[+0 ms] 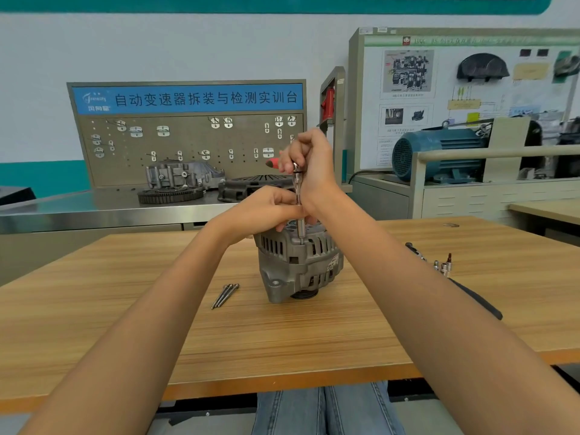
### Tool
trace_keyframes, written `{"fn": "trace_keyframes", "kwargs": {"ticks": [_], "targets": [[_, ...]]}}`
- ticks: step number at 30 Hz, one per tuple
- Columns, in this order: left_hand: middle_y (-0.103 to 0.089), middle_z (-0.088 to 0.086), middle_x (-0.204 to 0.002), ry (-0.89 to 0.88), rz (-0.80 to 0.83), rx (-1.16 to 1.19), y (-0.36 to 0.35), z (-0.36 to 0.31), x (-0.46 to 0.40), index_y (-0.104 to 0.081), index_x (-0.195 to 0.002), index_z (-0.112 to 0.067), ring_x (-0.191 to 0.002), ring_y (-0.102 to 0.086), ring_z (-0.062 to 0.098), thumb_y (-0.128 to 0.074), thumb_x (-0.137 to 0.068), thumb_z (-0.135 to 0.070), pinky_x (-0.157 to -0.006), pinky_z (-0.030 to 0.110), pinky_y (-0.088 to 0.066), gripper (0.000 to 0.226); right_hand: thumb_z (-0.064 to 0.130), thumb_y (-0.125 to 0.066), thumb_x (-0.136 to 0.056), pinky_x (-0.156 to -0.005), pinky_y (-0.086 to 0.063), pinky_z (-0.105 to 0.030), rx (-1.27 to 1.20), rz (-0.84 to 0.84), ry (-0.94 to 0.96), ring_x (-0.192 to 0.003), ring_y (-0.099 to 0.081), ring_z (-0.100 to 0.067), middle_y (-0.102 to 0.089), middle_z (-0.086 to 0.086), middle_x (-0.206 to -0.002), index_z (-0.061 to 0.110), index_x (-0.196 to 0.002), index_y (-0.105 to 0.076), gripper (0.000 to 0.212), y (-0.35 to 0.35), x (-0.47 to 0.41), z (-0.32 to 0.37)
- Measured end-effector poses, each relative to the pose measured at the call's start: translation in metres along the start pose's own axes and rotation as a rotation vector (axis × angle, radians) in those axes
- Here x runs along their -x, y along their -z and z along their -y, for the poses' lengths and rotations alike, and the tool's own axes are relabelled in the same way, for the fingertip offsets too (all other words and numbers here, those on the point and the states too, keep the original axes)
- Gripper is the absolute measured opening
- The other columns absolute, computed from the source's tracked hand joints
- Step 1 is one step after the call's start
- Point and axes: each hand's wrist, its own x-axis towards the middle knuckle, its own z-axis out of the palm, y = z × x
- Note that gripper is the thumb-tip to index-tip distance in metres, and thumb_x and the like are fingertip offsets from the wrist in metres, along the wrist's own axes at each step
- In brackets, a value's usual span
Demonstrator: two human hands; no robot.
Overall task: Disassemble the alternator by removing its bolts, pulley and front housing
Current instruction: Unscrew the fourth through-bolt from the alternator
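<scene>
The alternator (299, 263) stood on end near the middle of the wooden table (314, 334), its axis vertical. A driver (298, 202) stood upright on its top rim. The right hand (309, 163) gripped the red handle; the left hand (270, 211) pinched the shaft. Three long bolts (224, 296) lay just left.

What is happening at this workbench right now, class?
A person is taking apart an alternator standing on a wooden table. The right hand grips a red-handled socket driver held upright over a bolt on the housing top, while the left hand pinches its shaft to steady it. Long bolts already lie on the table beside the alternator.
</scene>
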Motion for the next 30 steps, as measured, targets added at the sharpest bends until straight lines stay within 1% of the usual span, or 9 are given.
{"fn": "trace_keyframes", "kwargs": {"ticks": [5, 7, 9, 11, 17, 20, 23, 26, 30], "targets": [[-0.049, -0.015, -0.040, -0.004, 0.015, -0.021, 0.000, 0.000, 0.000, -0.069, -0.068, -0.032, -0.038, -0.030, 0.002, -0.057, -0.093, -0.020, -0.041, 0.010, -0.027, 0.030, 0.013, -0.035, -0.093, -0.072, -0.043, -0.033, 0.167, -0.122, 0.043, -0.050, -0.039, -0.014, -0.040, 0.000, -0.045, 0.012, -0.045, -0.038, 0.048, -0.002, 0.004, -0.001], [-0.044, -0.011, -0.040, 0.015, -0.044, -0.022, 0.000, 0.002, -0.003, -0.062, -0.056, -0.027, -0.038, -0.030, 0.003, -0.058, -0.090, -0.009, -0.042, 0.016, -0.028, 0.038, 0.018, -0.039, -0.092, -0.068, -0.039, -0.033, 0.703, -0.148, 0.224, -0.058, -0.040, -0.015, -0.040, 0.002, -0.053, 0.013, -0.053, -0.042, 0.039, -0.002, 0.009, -0.007], [-0.050, -0.009, -0.057, -0.008, -0.113, -0.036, -0.002, 0.001, -0.005, -0.053, -0.072, -0.028, -0.047, -0.041, 0.000, -0.051, -0.086, 0.005, -0.045, 0.014, -0.034, 0.036, 0.030, -0.041, -0.088, -0.078, -0.036, -0.037, 1.451, -0.228, 0.404, -0.074, -0.044, -0.019, -0.048, -0.001, -0.072, 0.012, -0.073, -0.053, 0.026, -0.001, 0.013, -0.017], [-0.053, -0.007, -0.077, -0.056, -0.157, -0.049, -0.004, -0.001, -0.005, -0.046, -0.086, -0.028, -0.065, -0.048, 0.000, -0.049, -0.086, 0.011, -0.051, 0.005, -0.038, 0.039, 0.037, -0.039, -0.086, -0.080, -0.032, -0.038, 1.759, -0.324, 0.414, -0.086, -0.045, -0.023, -0.052, -0.006, -0.089, 0.010, -0.091, -0.056, 0.032, -0.003, 0.018, -0.019], [-0.054, -0.008, -0.081, -0.133, -0.140, -0.090, -0.006, 0.000, -0.004, -0.050, -0.097, -0.016, -0.070, -0.050, -0.004, -0.053, -0.087, 0.008, -0.062, 0.014, -0.043, 0.026, 0.035, -0.039, -0.089, -0.084, -0.031, -0.035, 1.532, -0.224, 0.500, -0.087, -0.049, -0.023, -0.054, -0.004, -0.083, 0.010, -0.086, -0.061, 0.033, -0.004, 0.015, -0.015], [-0.042, -0.013, -0.047, -0.007, -0.119, -0.048, -0.005, 0.004, -0.006, -0.056, -0.059, -0.026, -0.041, -0.035, 0.000, -0.053, -0.084, 0.001, -0.048, 0.019, -0.028, 0.036, 0.024, -0.043, -0.090, -0.085, -0.037, -0.038, 1.212, -0.193, 0.472, -0.068, -0.046, -0.023, -0.042, 0.001, -0.056, 0.013, -0.055, -0.046, 0.037, -0.001, 0.011, -0.013], [-0.040, -0.012, -0.035, 0.035, -0.073, -0.043, -0.004, 0.004, -0.006, -0.059, -0.039, -0.033, -0.037, -0.028, 0.003, -0.056, -0.086, -0.009, -0.041, 0.013, -0.024, 0.053, 0.015, -0.045, -0.091, -0.068, -0.034, -0.030, 0.894, -0.196, 0.415, -0.050, -0.031, -0.016, -0.030, 0.004, -0.043, 0.017, -0.044, -0.031, 0.050, 0.002, 0.007, -0.011], [-0.043, -0.011, -0.039, 0.000, -0.057, -0.034, -0.003, 0.003, -0.005, -0.068, -0.055, -0.035, -0.040, -0.029, 0.004, -0.060, -0.090, -0.022, -0.040, 0.012, -0.025, 0.038, 0.013, -0.044, -0.092, -0.057, -0.026, -0.027, 0.629, -0.149, 0.275, -0.048, -0.027, -0.018, -0.027, 0.003, -0.043, 0.016, -0.044, -0.029, 0.051, 0.003, 0.005, -0.005], [-0.048, -0.011, -0.047, 0.006, -0.028, -0.030, -0.002, 0.003, -0.004, -0.074, -0.084, -0.023, -0.043, -0.031, 0.006, -0.058, -0.092, -0.032, -0.042, 0.013, -0.027, 0.020, 0.014, -0.037, -0.094, -0.058, -0.040, -0.022, 0.341, -0.046, 0.091, -0.046, -0.038, -0.015, -0.035, -0.002, -0.043, 0.013, -0.044, -0.036, 0.050, 0.006, -0.001, 0.001]]}}
